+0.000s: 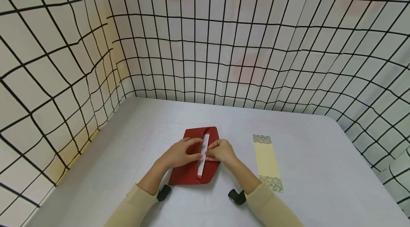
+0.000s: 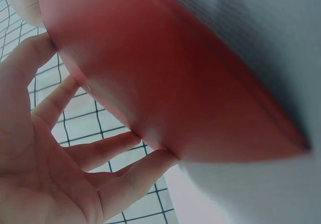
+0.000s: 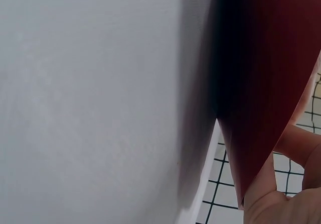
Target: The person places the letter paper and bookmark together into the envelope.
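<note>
A red envelope (image 1: 187, 172) lies on the table under both hands, with its opening facing up. A white strip of folded paper (image 1: 201, 168) with pinkish-red ends shows in that opening. My left hand (image 1: 177, 154) holds the envelope's left part, thumb and fingers bent at the edge of the opening. In the left wrist view its fingertips meet the rim of the red paper (image 2: 165, 78). From the right, my right hand (image 1: 221, 151) pinches at the opening beside the white strip. The right wrist view shows its fingers partly hidden behind the red flap (image 3: 271, 83).
A pale yellow paper strip (image 1: 266, 159) with patterned ends lies on the white table (image 1: 307, 156), right of the right hand. Black wire mesh (image 1: 208, 42) stands around the back and sides. Black wrist cameras (image 1: 237, 197) sit below both hands.
</note>
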`<state>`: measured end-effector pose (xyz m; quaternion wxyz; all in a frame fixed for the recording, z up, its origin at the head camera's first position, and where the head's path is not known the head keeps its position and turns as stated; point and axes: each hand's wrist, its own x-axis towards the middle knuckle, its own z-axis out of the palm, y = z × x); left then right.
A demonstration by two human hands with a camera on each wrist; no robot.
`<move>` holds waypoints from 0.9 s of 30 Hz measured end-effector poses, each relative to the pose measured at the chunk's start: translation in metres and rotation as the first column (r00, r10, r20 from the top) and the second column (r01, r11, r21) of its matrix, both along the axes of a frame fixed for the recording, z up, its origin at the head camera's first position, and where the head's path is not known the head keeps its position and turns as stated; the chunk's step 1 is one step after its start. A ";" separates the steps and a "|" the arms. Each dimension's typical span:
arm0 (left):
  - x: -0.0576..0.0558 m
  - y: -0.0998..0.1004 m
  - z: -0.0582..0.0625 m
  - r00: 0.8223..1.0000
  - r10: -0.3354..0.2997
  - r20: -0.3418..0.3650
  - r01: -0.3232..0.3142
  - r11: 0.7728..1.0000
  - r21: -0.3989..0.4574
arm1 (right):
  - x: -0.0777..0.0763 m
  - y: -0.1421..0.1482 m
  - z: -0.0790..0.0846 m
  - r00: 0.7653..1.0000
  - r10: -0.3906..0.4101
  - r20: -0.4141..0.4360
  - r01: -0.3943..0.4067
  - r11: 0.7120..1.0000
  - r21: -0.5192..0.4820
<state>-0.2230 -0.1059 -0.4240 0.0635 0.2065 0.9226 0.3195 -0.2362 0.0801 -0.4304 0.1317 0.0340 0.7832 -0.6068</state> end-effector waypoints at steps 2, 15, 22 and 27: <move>0.000 0.000 0.000 1.000 -0.005 -0.003 0.005 1.000 0.006 | 0.001 -0.001 0.000 1.000 -0.003 0.000 0.003 1.000 -0.002; 0.000 0.000 0.000 1.000 -0.004 -0.007 0.004 1.000 0.001 | 0.001 -0.004 -0.002 1.000 0.012 -0.011 -0.012 0.999 -0.029; 0.000 -0.001 -0.001 0.999 -0.030 -0.022 0.030 0.999 0.027 | -0.001 -0.006 -0.002 1.000 0.024 -0.016 -0.025 0.999 -0.022; -0.001 -0.002 -0.002 0.999 -0.035 -0.031 0.036 0.999 0.033 | -0.001 -0.009 -0.003 0.999 0.032 -0.021 -0.032 0.999 -0.002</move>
